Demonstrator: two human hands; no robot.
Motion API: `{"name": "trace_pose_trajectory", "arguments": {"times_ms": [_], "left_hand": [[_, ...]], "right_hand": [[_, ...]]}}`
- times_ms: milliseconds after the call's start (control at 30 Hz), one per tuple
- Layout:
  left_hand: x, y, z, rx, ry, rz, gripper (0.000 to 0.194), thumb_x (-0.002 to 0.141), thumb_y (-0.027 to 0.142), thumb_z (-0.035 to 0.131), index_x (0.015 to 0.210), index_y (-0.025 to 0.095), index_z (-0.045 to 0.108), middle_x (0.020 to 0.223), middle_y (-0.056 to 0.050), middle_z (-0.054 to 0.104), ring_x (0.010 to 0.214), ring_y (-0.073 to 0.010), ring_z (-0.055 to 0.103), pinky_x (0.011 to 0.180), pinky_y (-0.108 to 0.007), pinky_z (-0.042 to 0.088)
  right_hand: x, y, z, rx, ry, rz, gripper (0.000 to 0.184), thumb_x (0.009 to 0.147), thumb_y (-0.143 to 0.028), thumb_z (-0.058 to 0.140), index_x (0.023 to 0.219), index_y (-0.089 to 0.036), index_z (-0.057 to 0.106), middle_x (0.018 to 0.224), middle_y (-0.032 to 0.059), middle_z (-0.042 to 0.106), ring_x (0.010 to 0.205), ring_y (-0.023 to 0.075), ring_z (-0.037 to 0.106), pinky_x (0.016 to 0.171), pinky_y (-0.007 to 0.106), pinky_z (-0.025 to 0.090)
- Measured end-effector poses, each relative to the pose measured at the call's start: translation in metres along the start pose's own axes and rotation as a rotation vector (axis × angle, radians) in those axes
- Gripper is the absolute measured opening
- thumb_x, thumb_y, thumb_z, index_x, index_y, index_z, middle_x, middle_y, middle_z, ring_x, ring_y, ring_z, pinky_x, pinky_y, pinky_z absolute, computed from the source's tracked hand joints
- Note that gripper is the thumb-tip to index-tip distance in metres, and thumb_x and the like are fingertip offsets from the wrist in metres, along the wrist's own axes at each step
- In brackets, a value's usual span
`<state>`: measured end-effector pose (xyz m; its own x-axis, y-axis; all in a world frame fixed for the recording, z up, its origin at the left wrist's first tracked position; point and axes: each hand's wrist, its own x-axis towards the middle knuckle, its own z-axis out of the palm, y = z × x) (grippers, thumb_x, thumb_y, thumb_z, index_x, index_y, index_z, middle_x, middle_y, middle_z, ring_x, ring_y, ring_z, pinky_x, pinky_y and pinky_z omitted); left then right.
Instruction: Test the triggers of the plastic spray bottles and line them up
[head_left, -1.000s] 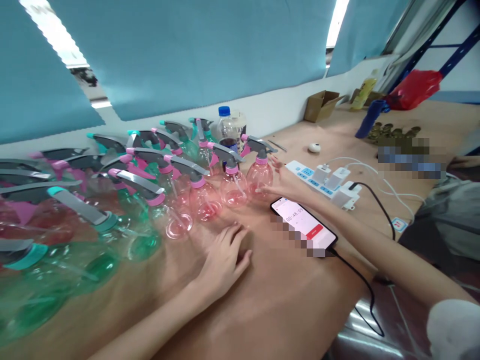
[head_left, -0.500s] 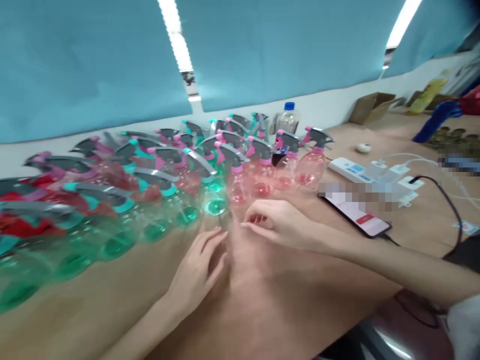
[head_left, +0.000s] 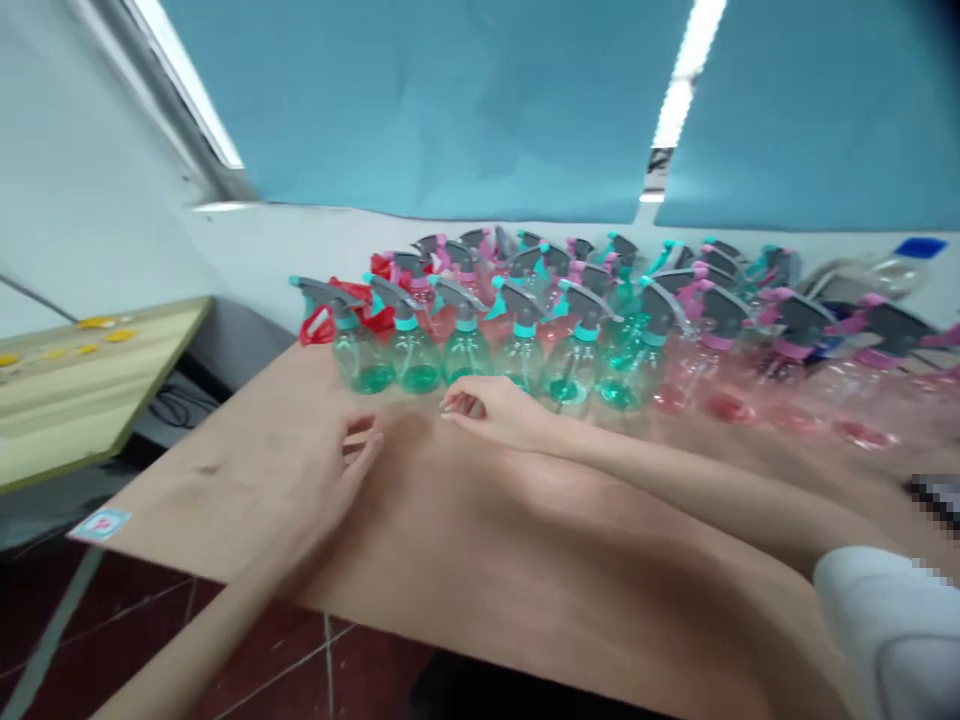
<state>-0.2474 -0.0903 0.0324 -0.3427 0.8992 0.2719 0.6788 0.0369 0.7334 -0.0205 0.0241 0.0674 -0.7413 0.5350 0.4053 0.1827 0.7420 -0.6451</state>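
The right hand (head_left: 495, 412), fingers loosely curled, grips nothing; just beyond it stand the translucent green plastic spray bottles (head_left: 416, 362) with grey-and-turquoise trigger heads, its outline overlapping the bases of the third and fourth from the left, though contact cannot be told. The left hand (head_left: 341, 470), relaxed and blurred, also holds nothing, nearer the person than the leftmost green bottle. Farther right, translucent pink plastic spray bottles (head_left: 716, 375) continue the front row along the brown-topped desk (head_left: 420, 530)
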Motion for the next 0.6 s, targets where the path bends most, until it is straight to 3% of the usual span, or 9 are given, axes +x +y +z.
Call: {"name": "trace_pose_trajectory", "arguments": {"times_ms": [100,200,400,600], "left_hand": [[0.016,-0.017,-0.02,-0.034,0.138,-0.044,0.042,0.086,0.046,0.056,0.12,0.021,0.051,0.121,-0.014,0.06,0.09,-0.0276,0.069,0.072,-0.045,0.058],[0.044,-0.028,-0.027,-0.045,0.213,-0.024,0.05,0.081,0.043,0.062,0.123,0.017,0.048,0.124,-0.017,0.057,0.115,-0.0316,0.058,0.087,-0.046,0.052],[0.104,-0.042,-0.013,-0.083,0.265,0.021,0.066,0.077,0.043,0.069,0.128,0.012,0.042,0.133,-0.023,0.047,0.123,-0.0338,0.049,0.095,-0.046,0.045],[0.135,-0.044,0.0,-0.111,0.243,0.126,0.072,0.075,0.047,0.071,0.128,0.009,0.04,0.135,-0.02,0.043,0.129,-0.0347,0.039,0.105,-0.047,0.03]], "right_hand": [[0.026,0.005,0.02,0.037,0.008,0.031,0.018,0.084,-0.022,0.061,0.102,-0.017,0.061,0.1,0.0071,0.07,0.083,0.0139,0.067,0.074,0.028,0.053],[0.048,0.01,0.037,0.055,0.014,0.062,0.025,0.083,-0.023,0.062,0.107,-0.016,0.061,0.101,0.0086,0.07,0.084,0.0149,0.068,0.074,0.03,0.053],[0.074,0.013,0.063,0.056,0.018,0.093,0.028,0.083,-0.021,0.063,0.109,-0.015,0.06,0.101,0.0082,0.07,0.083,0.0144,0.068,0.08,0.033,0.052],[0.082,0.016,0.073,0.051,0.004,0.127,0.028,0.082,-0.021,0.064,0.11,-0.016,0.059,0.1,0.0071,0.071,0.08,0.014,0.068,0.08,0.033,0.052]]}}
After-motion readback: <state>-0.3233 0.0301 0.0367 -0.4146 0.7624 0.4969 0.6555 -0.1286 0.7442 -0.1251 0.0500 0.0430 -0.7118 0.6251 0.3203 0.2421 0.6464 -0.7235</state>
